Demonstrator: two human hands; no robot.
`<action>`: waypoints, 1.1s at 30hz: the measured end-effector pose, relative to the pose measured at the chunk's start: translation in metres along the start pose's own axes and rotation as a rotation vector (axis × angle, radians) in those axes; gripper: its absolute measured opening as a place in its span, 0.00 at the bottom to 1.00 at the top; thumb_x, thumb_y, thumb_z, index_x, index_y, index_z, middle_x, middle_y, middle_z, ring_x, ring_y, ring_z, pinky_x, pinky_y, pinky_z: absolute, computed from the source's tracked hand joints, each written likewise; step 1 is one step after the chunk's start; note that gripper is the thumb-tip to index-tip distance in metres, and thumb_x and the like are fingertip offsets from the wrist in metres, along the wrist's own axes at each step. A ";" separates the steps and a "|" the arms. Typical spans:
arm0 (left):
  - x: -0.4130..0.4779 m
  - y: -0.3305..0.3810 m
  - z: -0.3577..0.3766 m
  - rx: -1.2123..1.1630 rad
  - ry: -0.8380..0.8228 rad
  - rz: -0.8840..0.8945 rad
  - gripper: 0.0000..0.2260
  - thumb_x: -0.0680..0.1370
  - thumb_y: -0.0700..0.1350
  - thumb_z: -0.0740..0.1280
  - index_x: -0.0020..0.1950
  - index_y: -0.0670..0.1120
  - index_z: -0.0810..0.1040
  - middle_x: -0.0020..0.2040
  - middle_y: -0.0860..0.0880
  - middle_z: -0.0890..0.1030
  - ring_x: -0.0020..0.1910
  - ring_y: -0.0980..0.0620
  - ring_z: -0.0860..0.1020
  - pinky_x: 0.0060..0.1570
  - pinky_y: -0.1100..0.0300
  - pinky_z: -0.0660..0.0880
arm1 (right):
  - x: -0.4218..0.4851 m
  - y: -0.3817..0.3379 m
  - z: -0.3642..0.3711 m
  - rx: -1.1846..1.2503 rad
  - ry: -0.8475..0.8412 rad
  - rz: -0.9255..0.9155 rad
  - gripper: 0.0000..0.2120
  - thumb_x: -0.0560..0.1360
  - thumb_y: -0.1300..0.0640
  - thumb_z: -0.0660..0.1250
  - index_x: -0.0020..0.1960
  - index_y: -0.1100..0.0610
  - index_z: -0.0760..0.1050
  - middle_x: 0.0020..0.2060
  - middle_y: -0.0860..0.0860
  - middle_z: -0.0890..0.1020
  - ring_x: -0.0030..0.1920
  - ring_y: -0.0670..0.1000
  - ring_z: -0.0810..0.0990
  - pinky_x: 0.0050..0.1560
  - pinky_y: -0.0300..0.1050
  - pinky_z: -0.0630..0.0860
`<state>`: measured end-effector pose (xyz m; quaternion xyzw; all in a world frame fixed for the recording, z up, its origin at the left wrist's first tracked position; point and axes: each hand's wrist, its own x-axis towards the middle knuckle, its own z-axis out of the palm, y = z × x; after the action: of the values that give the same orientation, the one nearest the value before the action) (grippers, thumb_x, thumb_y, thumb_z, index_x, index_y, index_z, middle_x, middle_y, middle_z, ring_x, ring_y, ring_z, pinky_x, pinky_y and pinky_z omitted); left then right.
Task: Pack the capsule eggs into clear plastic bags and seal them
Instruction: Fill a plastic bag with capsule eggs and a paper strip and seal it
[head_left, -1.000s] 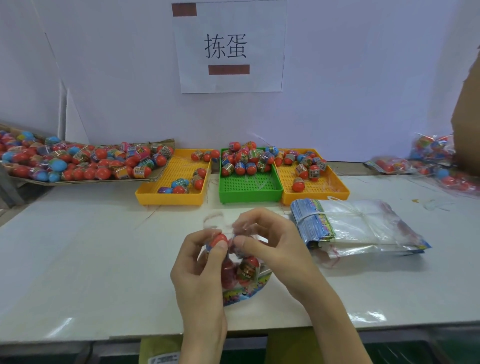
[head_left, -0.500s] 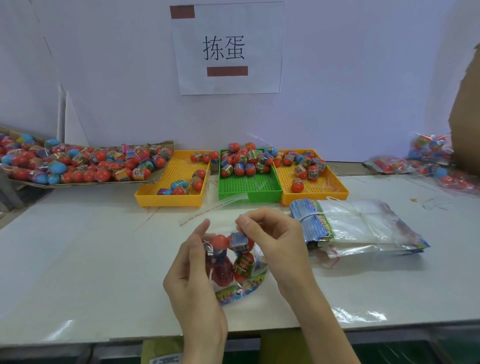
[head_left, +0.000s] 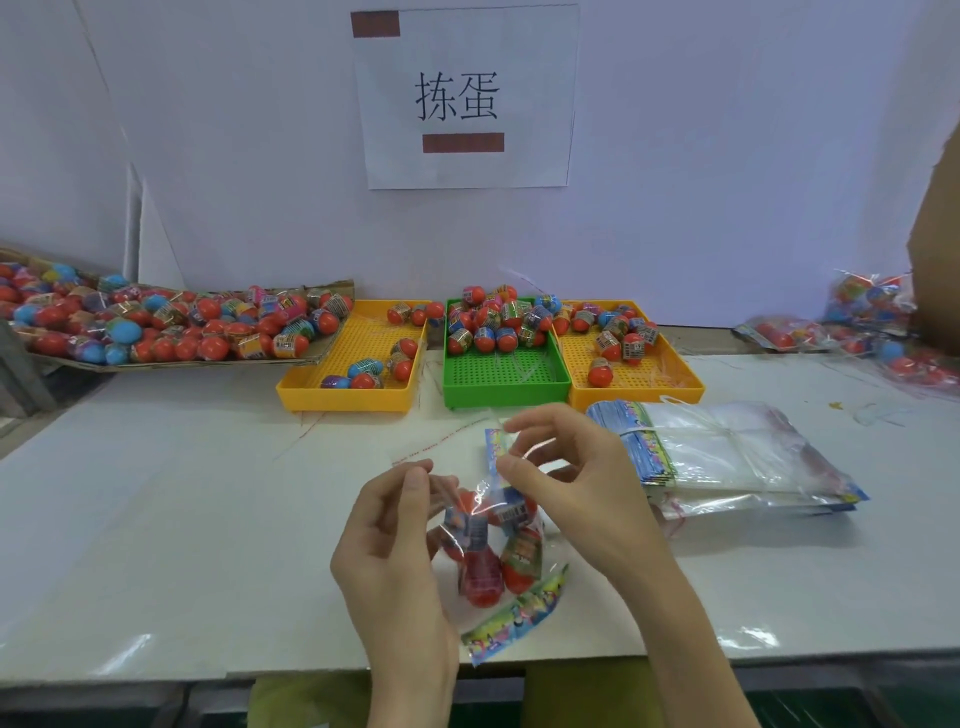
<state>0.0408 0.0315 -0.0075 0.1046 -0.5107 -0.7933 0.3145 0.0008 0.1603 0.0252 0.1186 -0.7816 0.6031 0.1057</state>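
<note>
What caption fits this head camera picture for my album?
Both hands, left and right, pinch the top of a clear bag of capsule eggs above the table.

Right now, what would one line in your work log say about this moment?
step: sealing | left hand: pinching bag's top | right hand: pinching flap | bag: holds eggs, on table | spare bags: stacked at right

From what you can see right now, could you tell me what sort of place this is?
Probably a toy packing station in a small factory: sorting trays of capsule eggs, a bundled stack of empty bags, and a paper sign labelling the bench.
</note>
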 end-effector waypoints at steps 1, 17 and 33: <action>0.000 -0.001 0.000 0.021 -0.012 0.004 0.07 0.73 0.53 0.68 0.43 0.56 0.85 0.41 0.49 0.86 0.42 0.54 0.84 0.37 0.63 0.79 | -0.001 -0.002 0.001 -0.064 0.065 -0.049 0.13 0.72 0.60 0.77 0.49 0.44 0.79 0.41 0.43 0.80 0.42 0.45 0.80 0.43 0.38 0.77; -0.014 0.000 0.006 0.309 -0.158 0.259 0.08 0.77 0.48 0.65 0.48 0.61 0.81 0.41 0.58 0.85 0.42 0.58 0.84 0.37 0.71 0.76 | -0.007 -0.021 0.013 -0.146 -0.031 -0.393 0.06 0.72 0.65 0.75 0.44 0.54 0.85 0.40 0.44 0.82 0.44 0.49 0.82 0.46 0.39 0.76; -0.022 -0.005 0.008 0.593 -0.327 0.460 0.12 0.83 0.44 0.59 0.52 0.63 0.75 0.39 0.60 0.81 0.36 0.56 0.80 0.34 0.72 0.72 | -0.004 -0.006 -0.009 -0.210 -0.063 -0.474 0.04 0.73 0.62 0.76 0.45 0.54 0.86 0.42 0.45 0.82 0.45 0.48 0.81 0.45 0.40 0.77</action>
<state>0.0518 0.0519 -0.0120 -0.0536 -0.7706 -0.5270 0.3544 0.0069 0.1678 0.0321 0.3056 -0.7931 0.4732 0.2317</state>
